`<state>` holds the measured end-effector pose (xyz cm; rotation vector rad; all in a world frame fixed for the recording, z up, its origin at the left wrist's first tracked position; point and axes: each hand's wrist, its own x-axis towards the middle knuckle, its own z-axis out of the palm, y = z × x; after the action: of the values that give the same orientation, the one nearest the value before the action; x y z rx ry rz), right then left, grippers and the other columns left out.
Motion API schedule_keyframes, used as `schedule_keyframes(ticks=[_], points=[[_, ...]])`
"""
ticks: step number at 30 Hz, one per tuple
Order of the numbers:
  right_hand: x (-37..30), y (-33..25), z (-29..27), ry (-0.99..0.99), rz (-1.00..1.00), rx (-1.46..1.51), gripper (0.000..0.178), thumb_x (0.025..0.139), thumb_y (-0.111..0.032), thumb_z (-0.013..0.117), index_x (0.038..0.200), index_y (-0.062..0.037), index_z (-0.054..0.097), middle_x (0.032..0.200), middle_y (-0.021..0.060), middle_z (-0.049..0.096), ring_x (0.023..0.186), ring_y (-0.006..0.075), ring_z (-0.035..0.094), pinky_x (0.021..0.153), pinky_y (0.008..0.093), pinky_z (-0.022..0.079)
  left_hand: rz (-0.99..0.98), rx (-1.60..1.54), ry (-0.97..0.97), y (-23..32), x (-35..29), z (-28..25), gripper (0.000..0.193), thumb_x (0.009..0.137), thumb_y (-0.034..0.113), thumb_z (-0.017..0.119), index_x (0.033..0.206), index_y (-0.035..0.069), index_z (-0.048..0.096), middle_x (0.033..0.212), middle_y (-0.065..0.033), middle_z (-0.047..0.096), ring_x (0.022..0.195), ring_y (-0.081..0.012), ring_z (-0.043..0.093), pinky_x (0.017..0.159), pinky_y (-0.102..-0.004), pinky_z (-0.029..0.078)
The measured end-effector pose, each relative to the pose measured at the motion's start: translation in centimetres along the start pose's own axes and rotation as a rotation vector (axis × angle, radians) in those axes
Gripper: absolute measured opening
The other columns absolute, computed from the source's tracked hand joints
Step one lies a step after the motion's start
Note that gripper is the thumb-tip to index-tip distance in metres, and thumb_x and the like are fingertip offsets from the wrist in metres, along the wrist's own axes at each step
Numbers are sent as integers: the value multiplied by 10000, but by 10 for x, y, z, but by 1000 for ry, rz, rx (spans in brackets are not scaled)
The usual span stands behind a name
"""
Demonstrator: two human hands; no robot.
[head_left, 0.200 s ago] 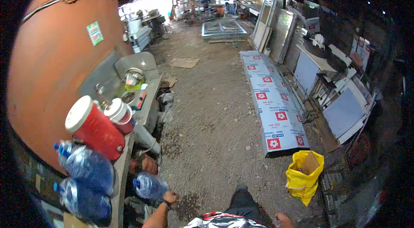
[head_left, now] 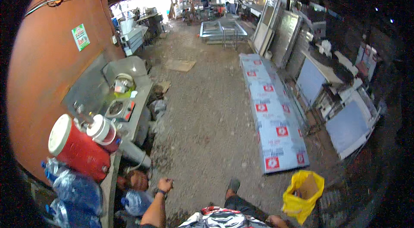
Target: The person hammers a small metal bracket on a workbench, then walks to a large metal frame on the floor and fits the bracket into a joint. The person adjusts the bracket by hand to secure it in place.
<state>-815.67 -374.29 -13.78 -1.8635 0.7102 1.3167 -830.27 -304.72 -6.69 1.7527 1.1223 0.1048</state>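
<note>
My left hand (head_left: pixel 165 185), with a dark band at the wrist, is curled closed over the gravel floor; whether anything small is inside it I cannot make out. Beside that forearm, and partly behind it, a clear blue water bottle (head_left: pixel 137 203) stands low next to the counter, apart from the fingers. Near the lower edge is my right hand (head_left: pixel 276 220), small and blurred, its fingers unclear. Just right of it a yellow bag (head_left: pixel 302 193) sits open on the ground with brown cardboard inside.
A counter (head_left: pixel 113 185) on the left bears a red cooler jug (head_left: pixel 81 147), a white-lidded bucket (head_left: pixel 102 129), large water bottles (head_left: pixel 77 189) and a stove (head_left: pixel 118 109). A long film-wrapped panel (head_left: pixel 276 124) lies at right. Framed panels (head_left: pixel 349 118) lean beyond it. A glass frame (head_left: pixel 222 29) lies farther off.
My view has shifted forward and the counter slid left. My left hand now appears higher and farther from the water bottle's end. One shoe has come forward.
</note>
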Motion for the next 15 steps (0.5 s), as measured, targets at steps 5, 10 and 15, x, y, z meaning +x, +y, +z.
schedule_keyframes(ticks=[5, 10, 15], points=[[102, -260, -82, 6, -234, -128, 363, 871, -354, 613, 963, -34, 758, 828, 141, 745, 678, 309, 679, 634, 460, 515, -6, 52, -203, 108, 59, 97, 192, 928, 156, 673, 815, 6, 713, 656, -105, 661, 576, -207, 640, 590, -395, 542], [91, -605, -86, 268, -661, -690, 394, 821, -324, 648, 946, 39, 736, 868, 237, 728, 836, 352, 712, 795, 484, 558, -169, 128, -154, 29, 112, 124, 386, 977, 365, 599, 940, 14, 754, 738, -151, 712, 675, -347, 691, 671, -489, 565], [129, -817, -58, 222, -598, -367, 302, 808, -283, 669, 900, -7, 751, 931, 193, 750, 861, 379, 709, 736, 478, 539, -455, 418, -321, 80, 217, 128, 315, 959, 285, 615, 951, -1, 747, 736, -134, 694, 696, -313, 694, 662, -455, 554]])
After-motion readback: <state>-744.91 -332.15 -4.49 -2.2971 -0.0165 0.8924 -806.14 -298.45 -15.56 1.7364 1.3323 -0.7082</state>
